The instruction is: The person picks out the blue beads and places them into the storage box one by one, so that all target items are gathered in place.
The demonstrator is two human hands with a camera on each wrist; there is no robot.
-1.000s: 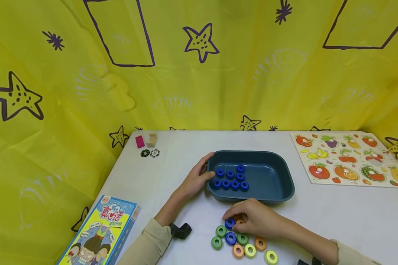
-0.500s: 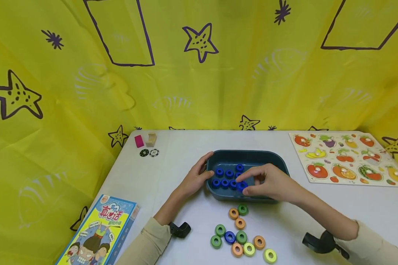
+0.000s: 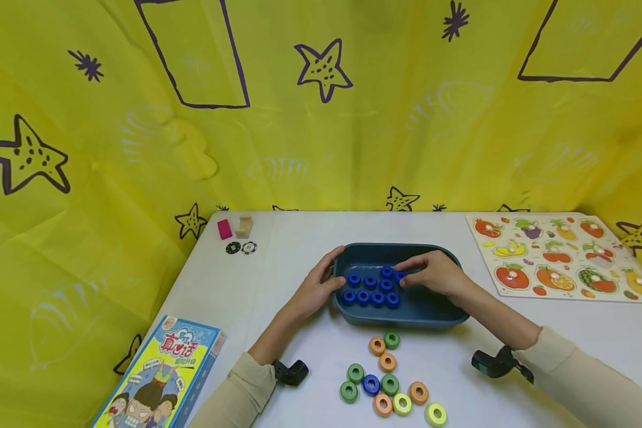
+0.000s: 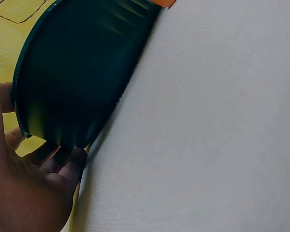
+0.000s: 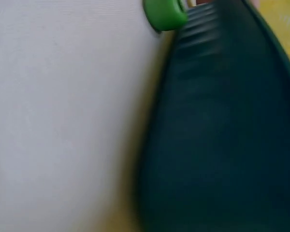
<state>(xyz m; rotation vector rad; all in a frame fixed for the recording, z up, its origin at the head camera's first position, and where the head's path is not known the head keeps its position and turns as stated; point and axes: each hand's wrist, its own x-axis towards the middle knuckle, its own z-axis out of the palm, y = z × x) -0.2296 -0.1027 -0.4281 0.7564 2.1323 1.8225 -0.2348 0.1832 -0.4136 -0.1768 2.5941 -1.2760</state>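
A dark teal plastic tub (image 3: 422, 312) stands on the white table, with several blue rings (image 3: 362, 298) grouped in its left half. My left hand (image 3: 315, 285) grips the tub's left end, thumb over the rim; in the left wrist view its fingers (image 4: 77, 159) lie against the outer wall. Inside the tub, my right hand (image 3: 436, 274) pinches a blue ring (image 3: 399, 277) between thumb and forefinger, right beside the grouped rings. The right wrist view shows the tub's outside wall (image 5: 208, 121), and my right hand is hidden there.
In front of the tub lie loose green rings (image 3: 389, 384), orange rings (image 3: 418, 392), yellow rings (image 3: 436, 414) and one blue ring (image 3: 371, 384). A fruit puzzle board (image 3: 559, 255) lies right, a boxed game (image 3: 160, 368) left. Chips (image 3: 249, 248) and small blocks (image 3: 244, 226) sit back left.
My right hand has lifted a blue ring from the loose pile, carried it up into the tub and on toward the back of the group. My left hand has stayed on the tub.
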